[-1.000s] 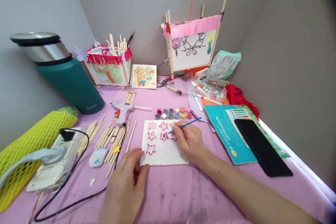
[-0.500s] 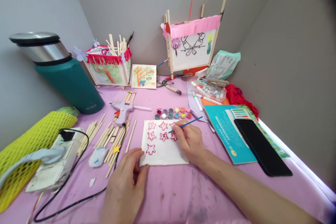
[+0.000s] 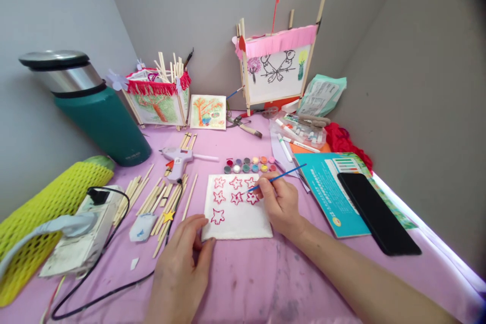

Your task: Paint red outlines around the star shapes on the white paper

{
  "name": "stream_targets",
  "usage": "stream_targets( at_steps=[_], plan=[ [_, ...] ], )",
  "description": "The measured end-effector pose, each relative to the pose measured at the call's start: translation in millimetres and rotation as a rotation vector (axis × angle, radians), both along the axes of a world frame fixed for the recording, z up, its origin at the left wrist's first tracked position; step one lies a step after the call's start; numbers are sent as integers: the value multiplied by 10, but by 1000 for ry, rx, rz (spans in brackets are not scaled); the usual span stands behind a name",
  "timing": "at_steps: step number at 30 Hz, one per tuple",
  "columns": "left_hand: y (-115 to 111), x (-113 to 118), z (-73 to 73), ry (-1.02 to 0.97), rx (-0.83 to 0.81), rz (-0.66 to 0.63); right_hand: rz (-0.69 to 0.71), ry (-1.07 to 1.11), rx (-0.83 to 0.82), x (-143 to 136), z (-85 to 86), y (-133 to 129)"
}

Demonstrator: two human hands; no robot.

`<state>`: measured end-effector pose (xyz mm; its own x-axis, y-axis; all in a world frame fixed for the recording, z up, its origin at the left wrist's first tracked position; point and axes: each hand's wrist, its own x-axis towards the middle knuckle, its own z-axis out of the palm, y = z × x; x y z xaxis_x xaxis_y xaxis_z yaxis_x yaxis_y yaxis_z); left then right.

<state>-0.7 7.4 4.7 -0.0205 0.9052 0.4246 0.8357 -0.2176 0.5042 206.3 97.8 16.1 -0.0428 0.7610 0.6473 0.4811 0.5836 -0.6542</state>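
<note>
On the table lies a white square panel [image 3: 243, 223] with several red star outlines painted on it. My right hand [image 3: 280, 202] is closed around a blue paintbrush [image 3: 283, 175], whose tip is near the middle-row stars, above or touching the surface; I cannot tell which. My left hand [image 3: 186, 258] grips the panel's lower left corner, index fingertip on the left edge and thumb at the bottom. Just behind the panel stands a paint pot set [image 3: 250, 164] in two rows of several colours.
Left: wooden sticks [image 3: 152, 197], a glue gun [image 3: 180, 159], a power strip [image 3: 85, 238] with a black cord, and a teal bottle [image 3: 102, 121]. Right: a black phone [image 3: 375, 212] on a blue book [image 3: 322, 187]. Behind: a stick-framed paper lantern [image 3: 279, 71] and pliers [image 3: 245, 124].
My right hand and the paintbrush have shifted slightly right, uncovering more of the right-hand stars. The left hand and the panel have stayed put.
</note>
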Motion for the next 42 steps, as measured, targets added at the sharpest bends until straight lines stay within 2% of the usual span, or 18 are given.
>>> stream_targets(
  at_steps=[6, 12, 17, 24, 33, 37, 39, 42],
  plan=[
    [-5, 29, -14, 27, 53, 62, -50, 266, -125, 35, -11, 72],
    [-7, 27, -6, 66, -13, 47, -37, 410, -136, 48, 26, 118],
    [-22, 16, 21, 63, -53, 35, -35, 370, -142, 62, 18, 126],
    [-27, 0, 16, 83, -6, 13, -40, 296, -130, 82, 12, 143],
    [-38, 4, 19, 22, -46, 9, -54, 238, -155, 71, -19, 135],
    [-66, 17, 29, -14, 15, -18, -81, 193, -169, 78, -33, 127],
    [-78, 30, 39, -13, 54, -44, -56, 205, -182, 72, -40, 122],
    [-83, 45, 48, 10, 75, -49, 56, 267, -213, 42, -43, 96]
  ],
)
